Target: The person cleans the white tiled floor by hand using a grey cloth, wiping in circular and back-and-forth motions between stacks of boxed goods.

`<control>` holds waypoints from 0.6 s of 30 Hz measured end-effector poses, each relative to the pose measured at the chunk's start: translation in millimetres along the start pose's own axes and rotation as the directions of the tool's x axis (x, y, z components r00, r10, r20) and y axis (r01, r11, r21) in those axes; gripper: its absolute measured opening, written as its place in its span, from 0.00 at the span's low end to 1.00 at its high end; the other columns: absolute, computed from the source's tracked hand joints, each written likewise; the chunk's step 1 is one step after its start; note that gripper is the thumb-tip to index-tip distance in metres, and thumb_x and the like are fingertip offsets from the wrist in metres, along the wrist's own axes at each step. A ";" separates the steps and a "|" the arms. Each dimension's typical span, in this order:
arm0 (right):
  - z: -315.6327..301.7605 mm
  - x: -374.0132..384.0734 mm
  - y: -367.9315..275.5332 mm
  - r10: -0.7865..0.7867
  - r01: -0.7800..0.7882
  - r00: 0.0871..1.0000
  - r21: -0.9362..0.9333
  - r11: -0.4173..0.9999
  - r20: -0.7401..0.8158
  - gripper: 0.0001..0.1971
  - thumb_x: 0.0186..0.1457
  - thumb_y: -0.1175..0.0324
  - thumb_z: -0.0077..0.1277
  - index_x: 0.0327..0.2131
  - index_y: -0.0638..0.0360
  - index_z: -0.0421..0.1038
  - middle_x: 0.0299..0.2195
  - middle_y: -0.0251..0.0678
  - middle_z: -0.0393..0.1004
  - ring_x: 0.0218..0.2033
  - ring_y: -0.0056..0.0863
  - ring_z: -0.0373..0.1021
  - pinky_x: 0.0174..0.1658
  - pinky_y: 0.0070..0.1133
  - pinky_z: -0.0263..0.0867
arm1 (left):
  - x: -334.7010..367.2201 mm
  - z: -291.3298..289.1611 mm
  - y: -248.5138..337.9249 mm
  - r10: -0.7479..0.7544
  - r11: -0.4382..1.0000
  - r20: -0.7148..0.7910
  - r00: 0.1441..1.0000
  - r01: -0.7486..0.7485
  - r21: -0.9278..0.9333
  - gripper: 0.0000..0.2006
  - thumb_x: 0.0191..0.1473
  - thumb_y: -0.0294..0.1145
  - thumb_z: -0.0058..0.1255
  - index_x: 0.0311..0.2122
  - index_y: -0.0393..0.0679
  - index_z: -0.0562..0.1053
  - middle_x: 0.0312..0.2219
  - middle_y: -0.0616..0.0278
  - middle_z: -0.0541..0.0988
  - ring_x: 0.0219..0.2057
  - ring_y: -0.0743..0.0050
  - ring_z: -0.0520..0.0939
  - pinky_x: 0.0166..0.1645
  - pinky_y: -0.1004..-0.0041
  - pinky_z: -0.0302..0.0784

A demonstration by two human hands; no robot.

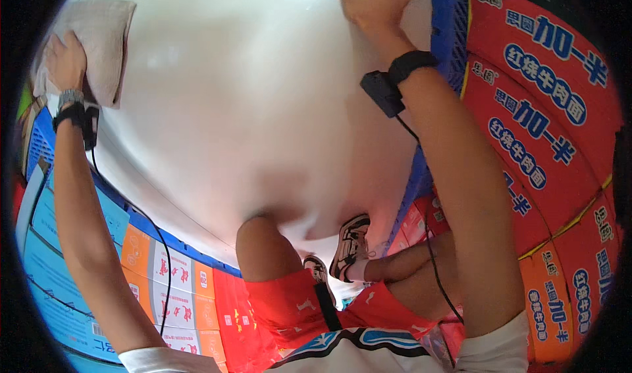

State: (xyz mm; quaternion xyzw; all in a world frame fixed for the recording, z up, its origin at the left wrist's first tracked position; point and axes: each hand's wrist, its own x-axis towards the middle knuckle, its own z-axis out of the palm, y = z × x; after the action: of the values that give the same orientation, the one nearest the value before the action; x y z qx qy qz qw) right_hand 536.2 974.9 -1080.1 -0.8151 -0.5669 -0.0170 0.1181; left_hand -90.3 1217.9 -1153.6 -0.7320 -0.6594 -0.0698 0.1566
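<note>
White surface (230,109) bears a cushion (108,44) under spread left grip (66,60); right grip (375,3) unclear.

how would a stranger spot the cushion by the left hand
Find the wide white surface filling the middle. At its upper left, the left hand touches a cushion. Its plain beige cloth sets it apart from that white surface and the printed blue boxes below.

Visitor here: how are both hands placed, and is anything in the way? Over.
Left hand on beige fabric cushion. Right hand, partly out of view, over smooth white surface. Bare knee at surface's near end, apart from both hands.
</note>
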 end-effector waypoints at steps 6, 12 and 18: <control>-8.3 -1.2 22.3 -0.017 0.017 1.000 -0.037 0.999 -0.001 0.39 0.74 0.54 0.47 0.81 0.64 0.57 0.82 0.67 0.51 0.83 0.66 0.46 0.83 0.59 0.39 | -131.0 -75.0 90.7 0.001 0.970 -0.001 1.000 -0.002 -0.241 0.35 0.80 0.54 0.41 0.84 0.48 0.60 0.81 0.39 0.61 0.82 0.35 0.59 0.82 0.38 0.56; -7.8 -3.4 7.7 0.006 -0.005 1.000 0.031 1.000 -0.027 0.39 0.74 0.54 0.48 0.81 0.63 0.58 0.82 0.66 0.52 0.83 0.65 0.47 0.83 0.59 0.40 | -229.7 -149.0 103.0 -0.037 0.973 0.146 0.989 0.068 -0.220 0.34 0.81 0.46 0.43 0.84 0.48 0.58 0.84 0.41 0.56 0.83 0.32 0.56 0.83 0.35 0.48; -1.9 -6.5 7.4 -0.012 0.016 0.997 0.043 0.999 -0.080 0.38 0.73 0.54 0.49 0.79 0.62 0.61 0.81 0.65 0.56 0.82 0.64 0.49 0.83 0.58 0.41 | -277.7 -188.9 114.6 -0.017 0.975 0.214 0.977 0.064 -0.211 0.34 0.80 0.43 0.42 0.85 0.46 0.56 0.84 0.38 0.52 0.84 0.34 0.52 0.84 0.35 0.45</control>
State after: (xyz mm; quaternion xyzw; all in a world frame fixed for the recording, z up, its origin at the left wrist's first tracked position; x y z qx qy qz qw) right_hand 541.0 966.1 -1080.6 -0.8071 -0.5676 -0.0382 0.1581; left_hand 9.0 885.8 -1077.2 -0.7343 -0.6756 -0.0663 0.0038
